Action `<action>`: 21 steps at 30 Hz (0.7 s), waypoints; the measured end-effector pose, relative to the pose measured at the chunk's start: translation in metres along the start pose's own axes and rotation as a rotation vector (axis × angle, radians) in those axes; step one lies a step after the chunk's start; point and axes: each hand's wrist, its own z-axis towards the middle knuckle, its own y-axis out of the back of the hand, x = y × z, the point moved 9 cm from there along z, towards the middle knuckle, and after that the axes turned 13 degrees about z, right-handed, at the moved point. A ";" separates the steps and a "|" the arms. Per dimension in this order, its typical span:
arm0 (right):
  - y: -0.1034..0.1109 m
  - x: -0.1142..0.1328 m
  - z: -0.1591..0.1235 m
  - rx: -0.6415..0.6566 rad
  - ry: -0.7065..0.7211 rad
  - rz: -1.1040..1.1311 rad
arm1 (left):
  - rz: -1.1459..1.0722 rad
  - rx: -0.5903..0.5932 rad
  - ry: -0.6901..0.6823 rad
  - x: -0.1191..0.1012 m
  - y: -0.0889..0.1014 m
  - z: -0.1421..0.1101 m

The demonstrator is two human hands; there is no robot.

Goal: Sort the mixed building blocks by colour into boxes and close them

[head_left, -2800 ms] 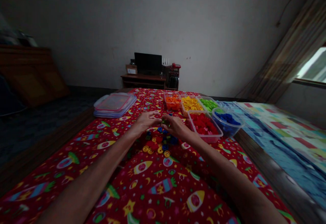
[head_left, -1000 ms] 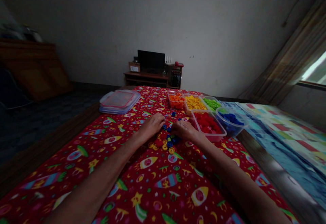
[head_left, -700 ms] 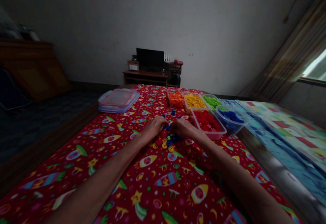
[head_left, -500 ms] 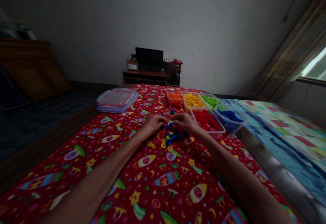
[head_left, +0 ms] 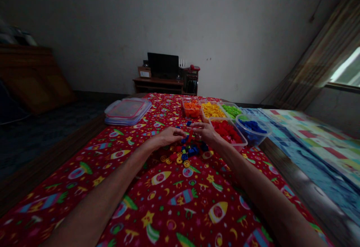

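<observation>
My right hand (head_left: 204, 131) is over the far side of a small pile of toy building pieces, its fingers bent around the upper end of a red toy piece (head_left: 190, 136) that stands tilted. From the left, my left hand (head_left: 170, 136) reaches in, fingers pressed together close to blue pieces (head_left: 184, 139); whatever is between its fingertips is too small to make out. Nearer to me lie dark blue blocks (head_left: 193, 151), yellow wheel-like rings (head_left: 186, 163) and a blue ring (head_left: 184, 157). One blue block (head_left: 189, 123) sits beyond the hands.
Right of the pile stand plastic boxes of red (head_left: 229, 131), orange (head_left: 192, 108), yellow (head_left: 212, 110) and green pieces (head_left: 231, 111), plus a round tub (head_left: 254, 132) of blue ones. Stacked lids (head_left: 128, 111) lie left on the red patterned cloth (head_left: 180, 209). A bed (head_left: 317, 142) adjoins the right.
A red piece now shows between my hands, at my right fingertips. My left hand has turned flatter, its fingers stretching further right over the pile. The view has shifted slightly.
</observation>
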 end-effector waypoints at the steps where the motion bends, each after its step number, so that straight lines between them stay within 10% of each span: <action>1: 0.000 0.005 -0.001 0.004 0.023 -0.077 | 0.043 0.034 -0.018 0.000 -0.002 0.000; 7: -0.014 0.042 -0.018 0.148 0.228 -0.833 | 0.475 0.138 -0.079 -0.015 -0.002 -0.009; 13: -0.024 0.022 -0.042 0.367 0.168 -1.483 | 0.595 0.159 -0.087 -0.031 -0.005 -0.015; 21: -0.039 0.003 -0.054 0.402 0.259 -1.587 | 0.333 0.063 -0.061 -0.031 0.000 -0.015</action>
